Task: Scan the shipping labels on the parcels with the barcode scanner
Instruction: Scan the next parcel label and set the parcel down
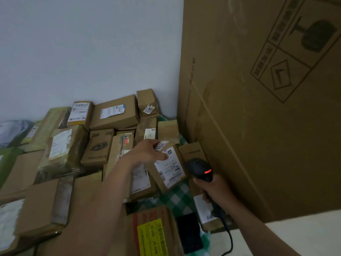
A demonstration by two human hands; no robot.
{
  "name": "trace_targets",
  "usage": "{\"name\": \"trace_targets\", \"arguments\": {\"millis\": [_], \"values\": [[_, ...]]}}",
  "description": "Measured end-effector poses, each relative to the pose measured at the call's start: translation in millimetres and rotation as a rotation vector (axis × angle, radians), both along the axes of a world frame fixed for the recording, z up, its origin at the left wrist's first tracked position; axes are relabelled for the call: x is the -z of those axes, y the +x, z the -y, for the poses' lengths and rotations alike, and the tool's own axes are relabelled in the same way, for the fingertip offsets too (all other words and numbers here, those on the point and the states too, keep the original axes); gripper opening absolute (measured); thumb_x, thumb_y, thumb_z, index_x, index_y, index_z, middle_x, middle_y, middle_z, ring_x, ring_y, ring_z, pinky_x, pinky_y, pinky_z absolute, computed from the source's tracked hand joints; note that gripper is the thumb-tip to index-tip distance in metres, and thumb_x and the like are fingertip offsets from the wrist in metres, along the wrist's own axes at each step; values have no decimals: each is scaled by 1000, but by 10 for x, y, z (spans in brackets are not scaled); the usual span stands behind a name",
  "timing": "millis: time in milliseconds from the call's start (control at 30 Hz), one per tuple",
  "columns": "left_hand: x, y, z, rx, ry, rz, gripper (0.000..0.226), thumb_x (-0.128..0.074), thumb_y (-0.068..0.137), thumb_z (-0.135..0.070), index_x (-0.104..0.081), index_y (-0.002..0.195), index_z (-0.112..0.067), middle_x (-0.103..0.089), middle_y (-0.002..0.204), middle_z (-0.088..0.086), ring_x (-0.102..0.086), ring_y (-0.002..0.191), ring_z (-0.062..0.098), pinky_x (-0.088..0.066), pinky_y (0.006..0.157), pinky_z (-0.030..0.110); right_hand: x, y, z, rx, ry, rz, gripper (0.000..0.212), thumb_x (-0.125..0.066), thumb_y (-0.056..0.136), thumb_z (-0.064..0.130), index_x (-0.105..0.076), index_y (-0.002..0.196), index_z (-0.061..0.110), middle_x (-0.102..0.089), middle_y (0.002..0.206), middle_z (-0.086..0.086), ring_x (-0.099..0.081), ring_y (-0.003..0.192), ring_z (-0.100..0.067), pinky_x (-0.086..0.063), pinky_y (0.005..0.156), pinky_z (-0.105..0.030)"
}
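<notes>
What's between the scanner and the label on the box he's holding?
Nothing: in the head view the scanner in the right hand faces the label across a bare gap.

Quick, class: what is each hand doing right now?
Left hand: fingers closed on the small brown cardboard parcel with the white label.
Right hand: fingers closed around the black handheld barcode scanner.

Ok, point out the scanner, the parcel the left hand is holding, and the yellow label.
barcode scanner (200, 168): head view, on its black head.
held parcel (170, 168): head view, on its white shipping label.
yellow label (152, 237): head view, on the label's middle.
</notes>
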State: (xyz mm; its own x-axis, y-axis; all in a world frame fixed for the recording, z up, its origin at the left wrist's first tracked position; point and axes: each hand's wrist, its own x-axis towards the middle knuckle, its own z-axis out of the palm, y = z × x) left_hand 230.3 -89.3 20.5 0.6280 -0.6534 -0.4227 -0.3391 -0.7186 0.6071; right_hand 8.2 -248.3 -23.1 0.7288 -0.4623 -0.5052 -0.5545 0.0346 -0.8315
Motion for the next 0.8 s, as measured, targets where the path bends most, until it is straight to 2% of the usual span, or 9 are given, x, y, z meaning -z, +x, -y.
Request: {"name": "trace_targets", "arguments": {"millis": [133,233,367,467,533,600,700,800], "values": [[54,197,70,80,91,-94,23,-73,83,-46,-65,102,-34,-75,89,-15,-69,88,5,-51,76,25,103,-6,12,34,-5,-36,26,-70,91,21,-59,71,7,-57,54,-7,-53,43,-18,-44,48,-28],[116,295,132,172,147,-112,24,-72,84,-48,-62,104,-39,-73,87,-19,-68,86,0,-48,74,21,124,29,5,37,14,-44,25,-69,91,20,-60,74,5,-56,59,-10,-52,45,-19,-43,47,-28],[287,316,253,316,205,-115,35,-70,83,-49,-63,115,-39,-71,96,-18,-68,88,3,-52,78,26,151,67,14,39,15,-68,23,-68,92,21,-60,76,7,-56,60,-9,-52,47,-19,-44,50,-29],[489,247,270,315,176,-106,42,-72,83,-43,-61,121,-32,-68,95,-17,-67,90,8,-47,70,21,167,79,25,32,-5,-76,22,-69,92,23,-61,77,8,-58,62,-10,-53,48,-18,-45,50,-29],[647,190,253,322,163,-126,44,-75,83,-37,-59,123,-33,-65,96,-20,-66,95,10,-44,70,19,175,89,26,40,1,-73,22,-69,92,22,-61,77,7,-57,61,-10,-53,47,-18,-44,48,-29],[788,126,235,293,153,-114,61,-79,81,-31,-52,136,-30,-62,111,-18,-61,106,8,-45,80,18,186,103,27,49,11,-75,21,-69,92,21,-60,78,7,-57,61,-9,-53,47,-19,-44,48,-28],[947,19,190,192,101,63,73,-79,81,-29,-44,145,-24,-54,138,-4,-52,127,17,-45,101,32,191,112,24,48,22,-80,19,-68,92,22,-61,81,7,-57,62,-9,-53,49,-19,-45,50,-30],[1035,-103,112,264,161,111,85,-72,87,-37,-25,156,-25,-39,152,2,-39,139,24,-35,113,39,189,110,21,38,19,-95,20,-68,92,23,-62,84,6,-58,63,-9,-54,51,-20,-45,51,-30]]}}
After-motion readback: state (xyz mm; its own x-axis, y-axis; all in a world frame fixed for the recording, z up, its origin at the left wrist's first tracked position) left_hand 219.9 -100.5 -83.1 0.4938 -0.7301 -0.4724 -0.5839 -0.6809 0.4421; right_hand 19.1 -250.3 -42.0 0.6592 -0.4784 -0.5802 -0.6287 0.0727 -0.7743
